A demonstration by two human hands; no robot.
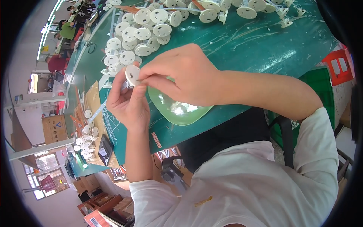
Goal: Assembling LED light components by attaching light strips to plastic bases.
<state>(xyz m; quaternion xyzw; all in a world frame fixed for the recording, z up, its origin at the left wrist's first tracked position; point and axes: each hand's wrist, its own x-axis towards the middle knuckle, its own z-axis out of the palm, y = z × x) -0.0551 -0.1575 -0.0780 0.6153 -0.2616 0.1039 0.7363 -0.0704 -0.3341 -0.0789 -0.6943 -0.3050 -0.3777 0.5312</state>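
While the left hand (129, 108) holds a disc (132, 70), a carton (53, 133) bears print.

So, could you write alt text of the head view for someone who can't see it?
A person's left hand holds a round white disc while the right hand is at its edge. A pale green dish sits below on a darker green table; similar discs are heaped beyond.
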